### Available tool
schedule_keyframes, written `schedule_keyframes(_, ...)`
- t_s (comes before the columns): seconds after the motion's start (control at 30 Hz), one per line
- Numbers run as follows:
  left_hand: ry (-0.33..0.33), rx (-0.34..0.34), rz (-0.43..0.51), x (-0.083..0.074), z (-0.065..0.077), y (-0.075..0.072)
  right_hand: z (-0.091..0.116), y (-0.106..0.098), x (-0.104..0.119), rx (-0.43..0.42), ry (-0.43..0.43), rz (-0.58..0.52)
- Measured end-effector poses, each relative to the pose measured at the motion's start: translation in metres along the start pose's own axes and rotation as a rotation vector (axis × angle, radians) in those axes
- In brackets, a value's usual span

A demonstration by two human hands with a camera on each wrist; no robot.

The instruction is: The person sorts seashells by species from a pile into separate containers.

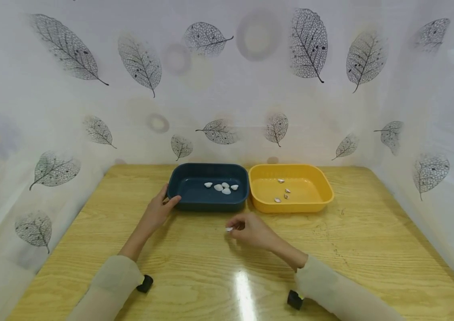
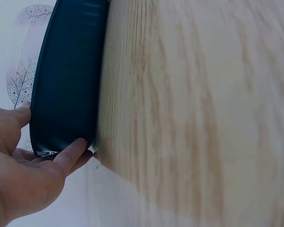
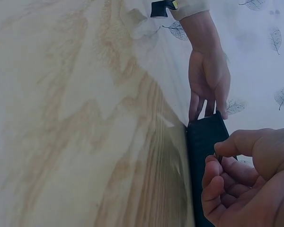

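At the left end of the dark blue tray (image 1: pixel 206 207), my left hand (image 1: pixel 157 213) holds the corner, thumb over the front edge and the other fingers round the end wall. In the left wrist view this hand (image 2: pixel 33 175) has the tray's end (image 2: pixel 68 80) between thumb and fingers. My right hand (image 1: pixel 252 231) pinches a small whitish seashell (image 1: pixel 229 229) between thumb and fingertips, over the table just in front of the blue tray. Several smooth white shells (image 1: pixel 226 191) lie inside that tray. From the right wrist, the pinched shell is mostly hidden by the fingers (image 3: pixel 213 172).
Right beside the blue tray stands a yellow tray (image 1: pixel 291 207) with several small whitish-brown shells (image 1: pixel 277 200) spread over its floor. Both sit at the back of a wooden table (image 1: pixel 194 267), near a leaf-patterned curtain (image 1: pixel 218 89) that also runs along the sides.
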State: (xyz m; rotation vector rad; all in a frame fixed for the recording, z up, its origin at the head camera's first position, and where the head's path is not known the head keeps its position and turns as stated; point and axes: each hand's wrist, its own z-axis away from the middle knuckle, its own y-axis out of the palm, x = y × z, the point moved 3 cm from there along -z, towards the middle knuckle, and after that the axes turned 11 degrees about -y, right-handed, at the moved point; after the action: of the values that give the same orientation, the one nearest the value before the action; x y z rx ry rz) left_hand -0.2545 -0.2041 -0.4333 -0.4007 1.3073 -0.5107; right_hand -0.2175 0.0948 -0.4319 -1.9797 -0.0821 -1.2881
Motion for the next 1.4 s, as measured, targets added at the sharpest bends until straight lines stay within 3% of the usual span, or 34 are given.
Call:
schedule_keyframes(0.93,-0.009,-0.003,-0.003,0.0,-0.001,0.0,0.016,-0.048,0.001,-0.089,0.012,0.008)
schedule_keyframes(1.4,-0.009,0.002,0.007,-0.001,0.0,0.001,0.022,-0.086,-0.007,-0.204,0.072,0.083)
